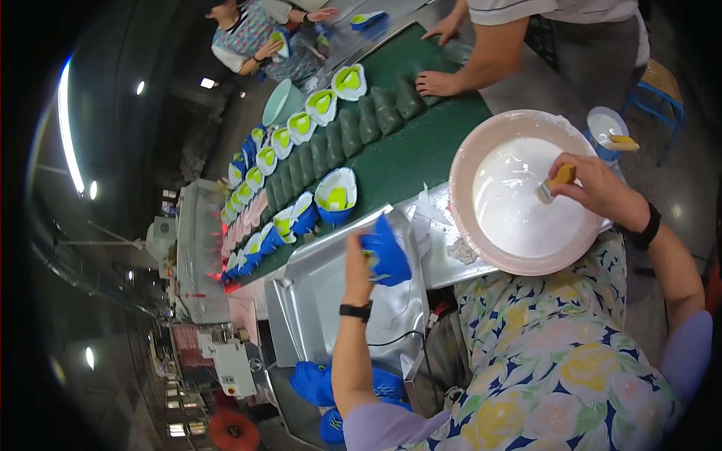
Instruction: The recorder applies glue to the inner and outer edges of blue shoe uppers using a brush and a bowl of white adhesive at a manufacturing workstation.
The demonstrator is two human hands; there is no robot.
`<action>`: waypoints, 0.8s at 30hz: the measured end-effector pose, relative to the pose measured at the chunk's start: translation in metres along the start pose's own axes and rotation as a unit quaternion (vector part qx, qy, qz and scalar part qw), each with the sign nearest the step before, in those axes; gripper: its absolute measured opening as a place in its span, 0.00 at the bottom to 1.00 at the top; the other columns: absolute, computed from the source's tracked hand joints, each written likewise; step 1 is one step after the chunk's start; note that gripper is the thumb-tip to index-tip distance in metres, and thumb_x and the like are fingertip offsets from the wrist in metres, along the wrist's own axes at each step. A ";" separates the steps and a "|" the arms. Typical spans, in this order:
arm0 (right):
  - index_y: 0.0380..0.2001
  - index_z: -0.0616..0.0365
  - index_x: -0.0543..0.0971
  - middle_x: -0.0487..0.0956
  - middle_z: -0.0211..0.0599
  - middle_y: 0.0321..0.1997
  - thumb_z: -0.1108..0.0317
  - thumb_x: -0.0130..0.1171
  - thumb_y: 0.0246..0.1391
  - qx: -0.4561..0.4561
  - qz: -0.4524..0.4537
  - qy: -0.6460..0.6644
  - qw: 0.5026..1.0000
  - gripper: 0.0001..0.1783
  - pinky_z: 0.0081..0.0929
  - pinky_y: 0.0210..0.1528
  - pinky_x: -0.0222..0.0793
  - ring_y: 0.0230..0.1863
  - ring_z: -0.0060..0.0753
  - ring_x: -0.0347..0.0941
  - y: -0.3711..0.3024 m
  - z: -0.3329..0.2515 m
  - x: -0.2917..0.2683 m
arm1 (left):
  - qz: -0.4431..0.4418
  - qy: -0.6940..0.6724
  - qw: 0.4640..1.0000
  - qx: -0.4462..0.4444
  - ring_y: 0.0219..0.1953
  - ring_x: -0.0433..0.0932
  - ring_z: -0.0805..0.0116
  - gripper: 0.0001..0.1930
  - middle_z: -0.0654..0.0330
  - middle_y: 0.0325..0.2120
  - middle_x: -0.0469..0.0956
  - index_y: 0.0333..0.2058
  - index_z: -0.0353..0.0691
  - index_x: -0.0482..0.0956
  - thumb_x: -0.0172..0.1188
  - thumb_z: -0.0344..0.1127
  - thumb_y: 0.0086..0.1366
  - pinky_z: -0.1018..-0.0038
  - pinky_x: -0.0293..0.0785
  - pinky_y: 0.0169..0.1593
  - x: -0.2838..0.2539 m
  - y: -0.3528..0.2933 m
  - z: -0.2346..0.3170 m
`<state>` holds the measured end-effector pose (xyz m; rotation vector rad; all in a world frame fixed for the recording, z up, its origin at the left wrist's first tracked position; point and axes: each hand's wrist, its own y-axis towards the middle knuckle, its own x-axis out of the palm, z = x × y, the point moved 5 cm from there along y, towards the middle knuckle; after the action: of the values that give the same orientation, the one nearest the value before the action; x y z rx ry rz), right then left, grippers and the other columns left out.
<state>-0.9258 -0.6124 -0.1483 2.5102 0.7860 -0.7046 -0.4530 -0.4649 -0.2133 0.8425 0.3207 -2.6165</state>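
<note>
A person stands at a worktop (421, 161) beside a green conveyor. The left hand (359, 259), arm raised and wrist bent, grips a blue shoe upper (387, 252) over a metal tray (323, 286). At three o'clock from it, the right hand (594, 188) pinches a small yellow-handled brush (555, 180), reaching over a pink basin (481, 150) of white glue. At twelve o'clock, a co-worker's hands (436, 83) rest flat on the belt.

Left hand (359, 259) holds a blue shoe upper (386, 252) above the bent sheet-metal tray (323, 289). To its right, the wide pink basin of white glue (519, 192) contains the yellow-handled brush (555, 181) in the right hand (598, 188). Beyond both runs the green conveyor belt (406, 161) bearing a similar upper (335, 197).
</note>
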 end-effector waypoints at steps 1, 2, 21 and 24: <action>0.37 0.61 0.75 0.80 0.40 0.30 0.69 0.66 0.55 0.021 -0.003 -0.023 0.999 0.11 0.26 0.36 0.72 0.31 0.34 0.78 0.001 0.002 -0.006 | 0.055 0.016 0.985 0.161 0.55 0.72 0.65 0.27 0.57 0.55 0.71 0.62 0.43 0.63 0.56 0.30 0.65 0.70 0.70 0.59 -0.009 0.000 0.025; 0.37 0.61 0.76 0.81 0.38 0.30 0.69 0.65 0.56 0.026 0.004 -0.034 0.999 0.11 0.25 0.37 0.72 0.32 0.32 0.78 0.005 0.003 -0.010 | 0.032 0.005 0.977 0.210 0.57 0.71 0.62 0.30 0.55 0.56 0.70 0.64 0.38 0.60 0.57 0.36 0.66 0.66 0.66 0.63 -0.018 0.005 0.042; 0.32 0.64 0.74 0.80 0.43 0.24 0.60 0.67 0.54 0.029 0.174 0.082 0.981 0.18 0.25 0.27 0.70 0.25 0.32 0.77 0.031 -0.019 -0.025 | 0.013 -0.320 0.932 0.170 0.61 0.68 0.59 0.29 0.54 0.61 0.67 0.65 0.38 0.61 0.55 0.41 0.68 0.63 0.64 0.65 0.115 -0.021 0.169; 0.31 0.67 0.75 0.80 0.46 0.24 0.59 0.66 0.55 0.070 0.174 0.153 0.970 0.19 0.25 0.27 0.71 0.25 0.32 0.79 0.024 -0.011 -0.004 | 0.080 -0.300 0.927 0.211 0.61 0.68 0.59 0.29 0.53 0.61 0.66 0.65 0.38 0.61 0.55 0.41 0.69 0.62 0.64 0.65 0.121 -0.025 0.168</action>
<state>-0.9102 -0.6264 -0.1316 2.8245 0.3802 -0.2638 -0.6407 -0.5302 -0.1491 0.1306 -0.4712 -2.6578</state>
